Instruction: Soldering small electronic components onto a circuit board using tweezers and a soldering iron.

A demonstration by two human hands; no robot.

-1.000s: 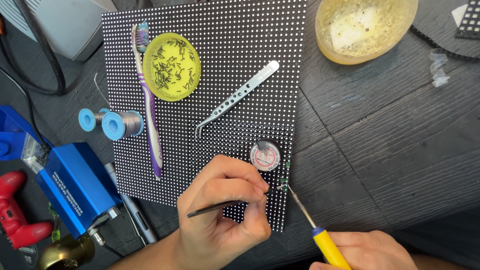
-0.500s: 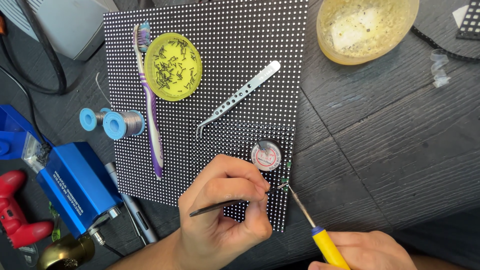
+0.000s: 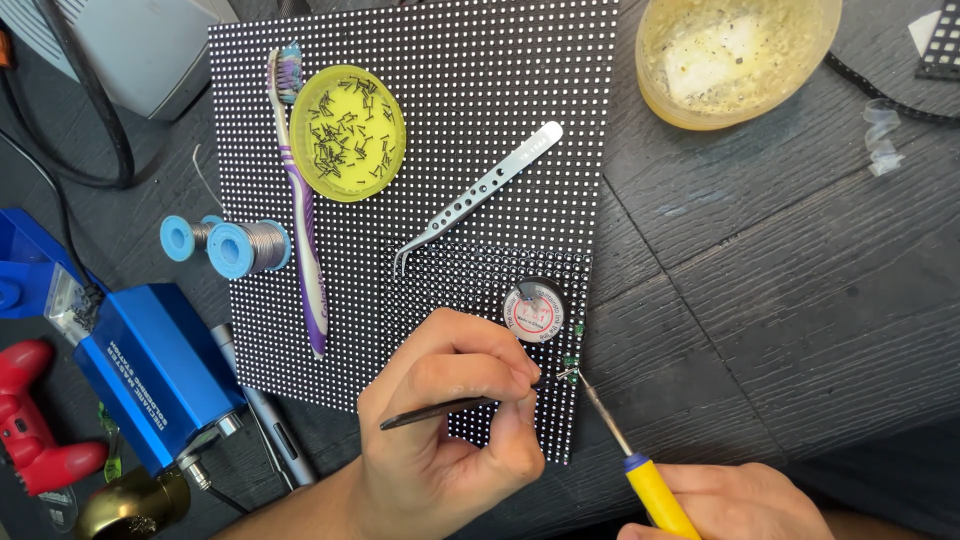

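Black tweezers point(image 3: 440, 408), thin, dark and matte, are pinched between thumb and fingers of the left hand point(image 3: 450, 430), their tips pointing at the right edge of the small LED panel point(image 3: 490, 270). That panel, a black rectangle studded with a regular grid of white dots, lies on top of a larger panel point(image 3: 420, 120) of the same texture, at its lower right corner. The right hand point(image 3: 740, 505) is closed round the yellow handle of a soldering iron point(image 3: 640, 470); its slim metal tip meets the tweezer tips at a small green component point(image 3: 570, 365) on the small panel's right edge.

Just above that spot sits a round tin point(image 3: 534, 311) with a white and red face. Silver tweezers point(image 3: 478, 198), flat, perforated steel, lie diagonally across the large panel. A shallow yellow plastic lid point(image 3: 347, 132) holds many small dark pins. A purple and white toothbrush point(image 3: 303, 200) lies lengthwise beside it. A blue spool of solder wire point(image 3: 235, 247) rests at the large panel's left edge. A translucent yellow bowl point(image 3: 738, 55) stands on the dark wood-grain counter point(image 3: 780, 280) near its far edge. A blue metal box point(image 3: 150, 370) occupies the counter's left side.
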